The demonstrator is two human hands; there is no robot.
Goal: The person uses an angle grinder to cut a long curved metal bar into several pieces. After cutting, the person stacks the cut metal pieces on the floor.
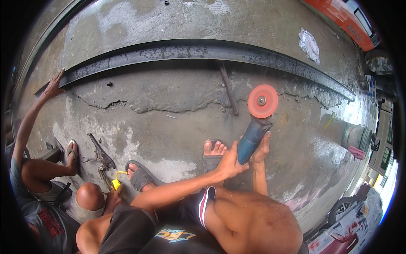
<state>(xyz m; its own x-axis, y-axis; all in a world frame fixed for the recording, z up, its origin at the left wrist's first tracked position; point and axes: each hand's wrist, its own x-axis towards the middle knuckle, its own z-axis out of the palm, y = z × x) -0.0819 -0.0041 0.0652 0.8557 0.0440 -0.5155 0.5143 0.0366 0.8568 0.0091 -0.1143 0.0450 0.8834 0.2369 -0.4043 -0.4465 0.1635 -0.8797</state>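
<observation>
Both of my hands grip an angle grinder (250, 143) with a dark teal body, held out over the concrete floor. My left hand (231, 164) wraps round its body from the left, and my right hand (260, 148) holds it from the right near the guard. The grinder's red disc (258, 109) faces up at the far end, short of the long steel beam (182, 51). A short rusty bar (228, 86) lies beneath that beam, just left of the disc.
At left, a seated co-worker's hand (54, 88) touches the beam; another holds a yellow tape measure (116, 184) by a metal tool (99, 150). My sandalled feet (213, 152) are below the beam. A bucket (353, 137), wheel (340, 209) and red vehicle (342, 19) line the right side.
</observation>
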